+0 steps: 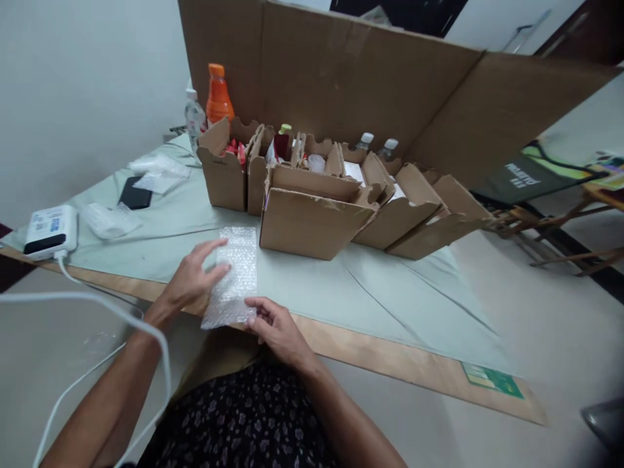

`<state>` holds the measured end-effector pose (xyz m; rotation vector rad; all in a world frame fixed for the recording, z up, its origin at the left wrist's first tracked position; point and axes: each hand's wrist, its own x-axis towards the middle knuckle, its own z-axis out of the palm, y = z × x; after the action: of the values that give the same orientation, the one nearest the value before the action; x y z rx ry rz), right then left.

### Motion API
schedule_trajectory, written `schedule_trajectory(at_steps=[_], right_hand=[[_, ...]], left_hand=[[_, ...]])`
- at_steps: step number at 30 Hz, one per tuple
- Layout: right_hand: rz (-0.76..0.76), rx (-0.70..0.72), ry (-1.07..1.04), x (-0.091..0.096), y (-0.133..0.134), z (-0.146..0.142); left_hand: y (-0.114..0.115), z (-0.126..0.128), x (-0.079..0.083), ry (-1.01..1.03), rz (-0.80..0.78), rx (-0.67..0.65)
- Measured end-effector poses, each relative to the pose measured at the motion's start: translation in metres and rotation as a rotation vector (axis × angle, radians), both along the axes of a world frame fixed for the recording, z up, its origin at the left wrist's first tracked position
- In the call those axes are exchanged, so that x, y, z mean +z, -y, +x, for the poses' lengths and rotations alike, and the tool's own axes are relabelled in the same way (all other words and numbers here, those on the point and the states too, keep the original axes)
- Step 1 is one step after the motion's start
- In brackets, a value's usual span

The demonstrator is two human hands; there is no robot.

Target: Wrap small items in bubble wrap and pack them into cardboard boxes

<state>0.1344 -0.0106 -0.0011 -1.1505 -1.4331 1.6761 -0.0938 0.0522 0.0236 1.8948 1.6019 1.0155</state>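
A clear bubble wrap bag [237,265] lies at the near edge of the table, its lower end reaching over the edge. On its left side is my left hand [195,274], thumb and forefinger spread apart with the tips at the plastic. My right hand [273,325] pinches the bag's lower right corner between thumb and fingers. Just behind the bag stands an open cardboard box [312,224].
Several cardboard bins [224,175] with small goods line the back, before a tall cardboard panel [341,71]. An orange bottle [219,97] stands behind them. To the left are a black phone [136,193], crumpled plastic [110,221] and a white device [51,229] with a cable.
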Motion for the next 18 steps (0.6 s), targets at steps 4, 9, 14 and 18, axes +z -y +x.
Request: schedule_trajectory(at_steps=[4, 9, 14, 18], right_hand=[[-0.156, -0.045, -0.159, 0.001, -0.002, 0.004], [-0.219, -0.079, -0.164, 0.006, -0.006, 0.003], [0.008, -0.216, -0.062, 0.015, -0.007, 0.014], [0.409, -0.142, 0.217, 0.022, -0.016, 0.022]], left_hand=[[0.076, -0.017, -0.016, 0.042, -0.099, -0.18], [0.077, 0.001, -0.035, 0.065, -0.005, 0.009], [0.046, 0.011, -0.039, 0.027, -0.063, 0.179], [0.041, 0.012, -0.041, -0.019, -0.068, 0.222]])
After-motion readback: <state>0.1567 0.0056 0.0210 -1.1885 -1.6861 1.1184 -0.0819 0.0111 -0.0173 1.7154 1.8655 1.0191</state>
